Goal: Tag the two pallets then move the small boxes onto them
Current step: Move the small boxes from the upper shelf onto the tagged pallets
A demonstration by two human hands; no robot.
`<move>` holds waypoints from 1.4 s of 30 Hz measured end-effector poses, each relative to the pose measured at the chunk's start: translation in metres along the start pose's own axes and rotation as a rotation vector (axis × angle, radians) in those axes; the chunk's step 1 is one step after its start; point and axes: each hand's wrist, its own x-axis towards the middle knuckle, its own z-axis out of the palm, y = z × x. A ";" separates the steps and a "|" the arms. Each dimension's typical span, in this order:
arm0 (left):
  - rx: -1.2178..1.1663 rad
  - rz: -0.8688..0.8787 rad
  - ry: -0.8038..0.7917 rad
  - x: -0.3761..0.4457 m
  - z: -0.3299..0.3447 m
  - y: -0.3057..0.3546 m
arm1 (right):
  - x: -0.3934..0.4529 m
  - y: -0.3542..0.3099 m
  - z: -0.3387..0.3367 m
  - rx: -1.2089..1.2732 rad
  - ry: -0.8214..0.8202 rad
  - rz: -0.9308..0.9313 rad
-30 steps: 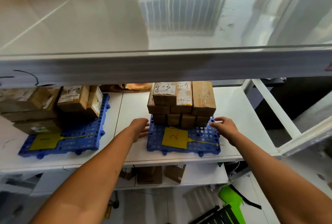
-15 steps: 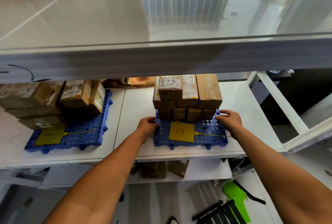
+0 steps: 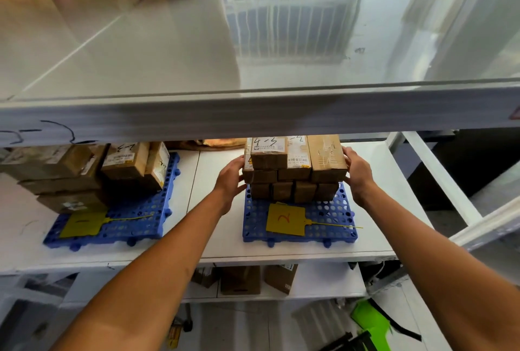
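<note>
Two blue perforated pallets lie on the white middle shelf. The right pallet (image 3: 332, 226) carries a yellow tag marked "2" (image 3: 285, 219) and a stack of small brown boxes (image 3: 295, 173) at its back. My left hand (image 3: 230, 179) presses the stack's left side and my right hand (image 3: 357, 173) presses its right side, so the stack sits squeezed between them. The left pallet (image 3: 140, 224) has a yellow tag (image 3: 83, 224) and its own pile of cardboard boxes (image 3: 123, 162).
The upper shelf's front edge (image 3: 253, 114) hangs low over the stack. White frame bars (image 3: 439, 176) run along the right. More boxes (image 3: 240, 280) stand on the lower shelf. A green object (image 3: 371, 322) lies on the floor.
Both hands left the right pallet's side edges, rose and went further back, and now press the two sides of the box stack. The pallet sits slightly deeper on the shelf.
</note>
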 end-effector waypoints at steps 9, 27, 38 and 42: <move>-0.019 0.034 0.006 -0.008 0.010 -0.003 | -0.002 0.005 0.001 -0.010 0.025 0.033; 0.035 -0.013 0.065 -0.009 0.000 0.009 | -0.016 -0.006 0.003 0.004 0.026 0.071; 0.774 0.260 0.151 -0.062 -0.043 0.057 | -0.073 -0.042 0.012 -0.725 0.185 -0.201; 0.819 0.386 0.135 -0.104 -0.073 0.067 | -0.124 -0.051 0.025 -0.815 0.250 -0.214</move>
